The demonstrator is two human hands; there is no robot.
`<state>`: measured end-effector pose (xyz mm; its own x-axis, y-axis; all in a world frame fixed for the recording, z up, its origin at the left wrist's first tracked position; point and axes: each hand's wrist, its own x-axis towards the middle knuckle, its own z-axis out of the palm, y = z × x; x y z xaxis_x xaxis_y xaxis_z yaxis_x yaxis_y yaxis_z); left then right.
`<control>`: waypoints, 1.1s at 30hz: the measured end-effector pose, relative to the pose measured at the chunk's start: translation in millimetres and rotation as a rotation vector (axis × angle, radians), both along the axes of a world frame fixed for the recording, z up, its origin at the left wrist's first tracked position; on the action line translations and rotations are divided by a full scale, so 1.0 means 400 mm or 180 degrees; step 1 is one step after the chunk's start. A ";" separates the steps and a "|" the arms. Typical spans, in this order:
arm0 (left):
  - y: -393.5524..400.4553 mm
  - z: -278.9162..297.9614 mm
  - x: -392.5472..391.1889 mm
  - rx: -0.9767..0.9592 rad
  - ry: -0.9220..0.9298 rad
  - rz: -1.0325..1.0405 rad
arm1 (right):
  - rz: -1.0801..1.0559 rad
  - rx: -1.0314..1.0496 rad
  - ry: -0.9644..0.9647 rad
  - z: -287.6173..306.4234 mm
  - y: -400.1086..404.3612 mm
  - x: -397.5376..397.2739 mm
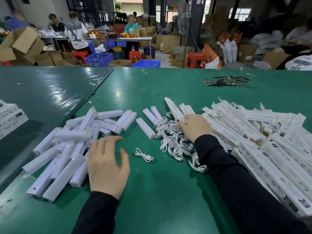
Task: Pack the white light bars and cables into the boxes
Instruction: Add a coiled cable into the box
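Looks like the box-grabbing step: right hand [194, 126] pinches a long white printed cardboard box [174, 109] off the heap; left hand [108, 164], fingers spread, hovers beside the white plastic light bars [67, 149]. Coiled white cables [170, 137] sit between on the green surface [160, 191]. Next probably: open the box, grab a bar.

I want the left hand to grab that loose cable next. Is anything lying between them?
Nothing visible: only bare green table separates the left hand from the single cable lying just to its right.
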<state>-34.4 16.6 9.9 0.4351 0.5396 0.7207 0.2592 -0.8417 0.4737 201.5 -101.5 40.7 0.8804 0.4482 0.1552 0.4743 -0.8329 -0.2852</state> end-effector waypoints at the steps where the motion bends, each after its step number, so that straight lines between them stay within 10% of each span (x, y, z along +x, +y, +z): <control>1: -0.001 0.003 0.000 -0.0046 -0.0017 -0.0045 | -0.0028 0.0174 0.0026 0.002 -0.003 0.000; 8: -0.036 0.021 0.015 -0.2312 -0.0498 -0.0887 | 0.0595 0.3293 0.0836 0.064 -0.076 -0.179; 13: -0.046 0.039 0.024 -0.4348 -0.1166 -0.2250 | 0.1019 0.3759 0.2422 0.016 -0.140 -0.362; 25: -0.070 0.028 0.021 -0.4077 -0.1068 -0.2078 | 0.1532 0.2512 0.3661 -0.047 -0.147 -0.438; 33: -0.081 0.044 0.011 -0.4139 -0.0748 -0.2284 | 0.1454 0.2875 0.4354 -0.053 -0.150 -0.421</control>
<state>-30.0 -16.0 27.6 0.8228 0.5682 0.0088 -0.2002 0.2753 0.9403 33.0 -161.4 19.5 0.4113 0.8840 -0.2222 -0.3641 -0.0642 -0.9291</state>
